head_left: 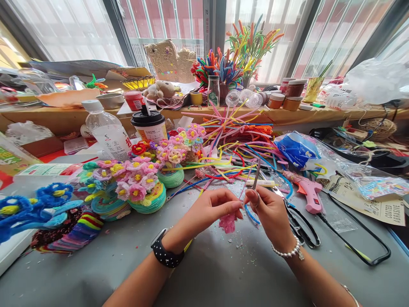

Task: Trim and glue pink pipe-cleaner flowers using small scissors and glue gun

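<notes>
My left hand [220,207], with a dotted watch band at the wrist, is closed in a pinch on a fuzzy pink pipe-cleaner piece [227,223] that hangs below the fingertips. A thin pink stem [244,183] rises between the two hands. Close beside it, my right hand [270,211] is closed around a slim grey metal tool [256,174] pointing up and away; its lower part is hidden in the fingers, so its kind is unclear. Both hands are above the grey table [220,277], fingertips nearly touching.
Pipe-cleaner flower pots [148,200] stand on the left, before a plastic bottle [107,132] and lidded cup [149,125]. Loose pipe cleaners [236,132] pile up ahead. Rightward lie black-handled tools [308,234], a pink glue gun [308,192] with its cord, and plastic bags [297,149].
</notes>
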`<state>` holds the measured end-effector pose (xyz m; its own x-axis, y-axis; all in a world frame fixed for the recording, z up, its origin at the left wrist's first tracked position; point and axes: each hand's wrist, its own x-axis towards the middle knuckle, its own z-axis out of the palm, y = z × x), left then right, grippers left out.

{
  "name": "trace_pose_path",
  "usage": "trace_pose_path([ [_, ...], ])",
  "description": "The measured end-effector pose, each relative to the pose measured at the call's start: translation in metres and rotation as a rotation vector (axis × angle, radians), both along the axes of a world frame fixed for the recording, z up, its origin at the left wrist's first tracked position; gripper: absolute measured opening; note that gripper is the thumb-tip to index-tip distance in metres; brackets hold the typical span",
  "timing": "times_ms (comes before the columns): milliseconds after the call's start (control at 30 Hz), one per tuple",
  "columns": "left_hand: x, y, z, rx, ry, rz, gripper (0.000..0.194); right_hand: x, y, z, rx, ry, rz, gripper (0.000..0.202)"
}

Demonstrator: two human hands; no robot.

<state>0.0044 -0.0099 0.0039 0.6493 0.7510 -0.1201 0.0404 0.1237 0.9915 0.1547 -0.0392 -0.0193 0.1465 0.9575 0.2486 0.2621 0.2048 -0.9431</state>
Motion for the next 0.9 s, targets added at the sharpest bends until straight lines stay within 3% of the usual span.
trace_pose_path([
  [400,0.001,0.003,-0.005,-0.063,0.032,-0.054,0.023,0.001,0.005,-0.002,-0.236,0.46,0.138,0.028],
  [533,0.001,0.005,-0.004,-0.085,0.026,0.149,0.029,-0.001,0.003,0.001,-0.258,0.46,0.184,0.028],
  [633,0.0,0.006,-0.002,-0.012,-0.054,0.32,0.026,-0.005,0.0,0.003,-0.278,0.384,0.238,0.03],
  [900,0.0,0.001,-0.003,0.087,-0.127,0.386,0.013,-0.016,-0.006,-0.001,-0.32,0.227,0.346,0.033],
])
